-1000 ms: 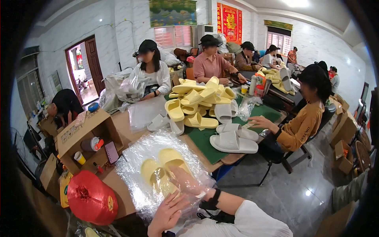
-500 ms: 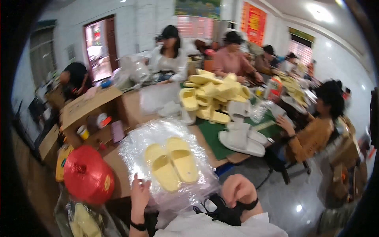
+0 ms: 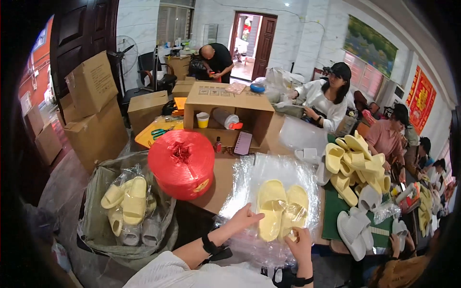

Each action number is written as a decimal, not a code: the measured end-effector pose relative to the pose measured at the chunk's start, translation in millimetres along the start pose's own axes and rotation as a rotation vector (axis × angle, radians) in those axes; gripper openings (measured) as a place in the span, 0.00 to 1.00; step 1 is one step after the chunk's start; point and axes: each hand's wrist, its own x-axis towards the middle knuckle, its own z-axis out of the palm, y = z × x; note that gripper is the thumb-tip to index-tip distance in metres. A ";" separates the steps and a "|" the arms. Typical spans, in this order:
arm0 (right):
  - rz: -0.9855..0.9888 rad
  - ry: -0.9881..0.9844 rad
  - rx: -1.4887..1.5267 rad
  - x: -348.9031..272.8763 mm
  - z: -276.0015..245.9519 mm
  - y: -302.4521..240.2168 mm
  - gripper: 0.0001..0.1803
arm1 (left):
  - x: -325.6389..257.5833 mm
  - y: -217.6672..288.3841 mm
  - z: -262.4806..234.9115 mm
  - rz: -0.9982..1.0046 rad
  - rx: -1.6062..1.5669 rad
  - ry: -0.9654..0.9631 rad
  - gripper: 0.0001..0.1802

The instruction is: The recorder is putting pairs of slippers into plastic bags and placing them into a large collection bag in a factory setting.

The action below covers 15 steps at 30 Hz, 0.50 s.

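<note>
A pair of pale yellow slippers (image 3: pixel 272 211) lies side by side on a stack of clear plastic bags (image 3: pixel 240 192) in front of me, with shiny film over part of them. My left hand (image 3: pixel 242 219) is at the left slipper's edge, fingers stretched out and holding nothing visible. Near the right slipper's heel, my right hand (image 3: pixel 300 244) has its thumb and fingers curled together at the edge of the plastic.
A big red twine roll (image 3: pixel 181 165) stands left of the bags. Behind is an open cardboard box (image 3: pixel 229 98) holding a cup and bottle. Yellow slippers (image 3: pixel 353 163) are heaped on the right; bagged ones fill a lined bin (image 3: pixel 93 216). Co-workers sit along the table.
The view has swung left, bringing in cartons and the whole bin. My left hand has moved in to the left slipper, and my right hand has come over to the right slipper's heel.
</note>
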 end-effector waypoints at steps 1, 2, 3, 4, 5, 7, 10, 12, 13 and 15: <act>-0.005 -0.006 0.002 0.8 1.1 0.5 0.25 | 0.8 4.3 2.7 -0.038 -0.162 -0.088 0.38; 0.003 0.000 0.039 1.6 1.6 1.1 0.25 | 6.7 -2.2 8.6 -0.121 -0.218 -0.081 0.32; 0.011 0.009 0.075 2.4 1.4 1.8 0.24 | 10.0 -4.3 12.5 -0.120 -0.219 -0.076 0.32; 0.006 0.006 0.075 1.8 1.7 3.0 0.24 | 12.6 -6.1 15.4 -0.107 -0.151 -0.077 0.32; 0.022 0.007 0.096 -0.1 2.5 5.0 0.24 | 15.3 -8.0 18.7 -0.094 -0.083 -0.078 0.32; 0.027 0.006 0.119 -0.2 5.1 9.2 0.24 | 22.9 -19.1 28.6 0.034 -0.090 -0.043 0.34; -0.006 0.019 0.113 -2.0 4.4 15.7 0.24 | 29.6 -23.6 36.0 0.184 0.116 0.030 0.33; 0.000 -0.005 0.117 -0.6 6.9 19.5 0.25 | 37.5 -43.7 49.1 0.167 0.335 0.166 0.33; 0.025 -0.016 0.119 -0.9 6.9 22.8 0.25 | 38.9 -48.8 55.3 0.169 0.327 0.177 0.33; 0.015 0.012 0.150 -1.4 10.7 25.2 0.25 | 43.4 -54.0 62.9 0.229 -0.111 0.103 0.36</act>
